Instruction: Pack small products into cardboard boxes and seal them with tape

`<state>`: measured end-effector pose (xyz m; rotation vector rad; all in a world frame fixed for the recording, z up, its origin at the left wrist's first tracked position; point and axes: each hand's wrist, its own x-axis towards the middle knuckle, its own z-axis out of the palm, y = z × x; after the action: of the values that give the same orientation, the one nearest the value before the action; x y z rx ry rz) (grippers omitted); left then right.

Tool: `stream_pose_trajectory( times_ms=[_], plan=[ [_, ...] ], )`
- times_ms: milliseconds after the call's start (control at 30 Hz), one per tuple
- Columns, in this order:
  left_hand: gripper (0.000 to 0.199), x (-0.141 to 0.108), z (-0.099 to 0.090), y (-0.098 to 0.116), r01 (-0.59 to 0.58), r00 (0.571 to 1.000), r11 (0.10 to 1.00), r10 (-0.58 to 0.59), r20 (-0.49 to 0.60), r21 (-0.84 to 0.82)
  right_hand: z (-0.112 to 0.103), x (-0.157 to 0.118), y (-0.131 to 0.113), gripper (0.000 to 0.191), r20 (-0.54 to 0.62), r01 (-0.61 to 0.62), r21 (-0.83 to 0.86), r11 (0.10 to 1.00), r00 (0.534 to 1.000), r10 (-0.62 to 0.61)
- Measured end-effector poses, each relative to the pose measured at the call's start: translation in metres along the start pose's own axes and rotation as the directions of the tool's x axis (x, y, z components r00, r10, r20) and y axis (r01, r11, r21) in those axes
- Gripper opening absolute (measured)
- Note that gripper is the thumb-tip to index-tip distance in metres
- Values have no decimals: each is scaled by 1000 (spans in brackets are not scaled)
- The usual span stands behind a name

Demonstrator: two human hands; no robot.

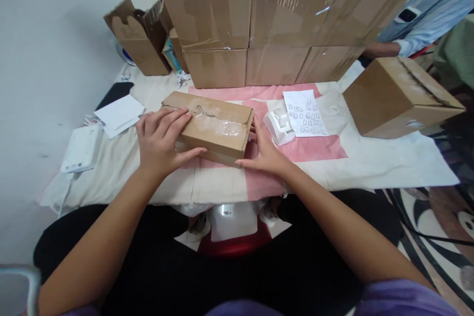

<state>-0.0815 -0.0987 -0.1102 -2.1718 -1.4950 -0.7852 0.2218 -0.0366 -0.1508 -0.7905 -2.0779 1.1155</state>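
Note:
A closed brown cardboard box point(218, 121) with clear tape on its top lies on the pink and white cloth in front of me. My left hand point(163, 140) rests on its left part, fingers over the top and thumb along the near edge. At the right end of the box is my right hand point(263, 150), its thumb at the near corner and its fingers partly hidden behind the end. Between them the two hands hold the box. Just right of it stands a white tape dispenser point(279, 126), beside a paper sheet with small drawn shapes point(307, 116).
Taped cardboard boxes point(277, 19) are stacked behind. A larger box point(400, 98) stands at the right, near another person's sleeve point(433, 19). At the left are an open carton point(142, 44), white paper point(120, 114) and a white device point(82, 149).

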Motion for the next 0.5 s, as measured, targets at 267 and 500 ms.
stream_pose_trajectory(
  times_ms=[267, 500],
  plan=[
    [76, 7, -10, 1, -49, 996, 999, 51, 80, -17, -2, -1, -6, 146, 6, 32, -104, 994, 999, -31],
    [65, 4, -11, -1, -31, 999, 1000, 31, 38, 2, -2, -1, -5, 147, -28, 46, -150, 988, 998, -51]
  ],
)
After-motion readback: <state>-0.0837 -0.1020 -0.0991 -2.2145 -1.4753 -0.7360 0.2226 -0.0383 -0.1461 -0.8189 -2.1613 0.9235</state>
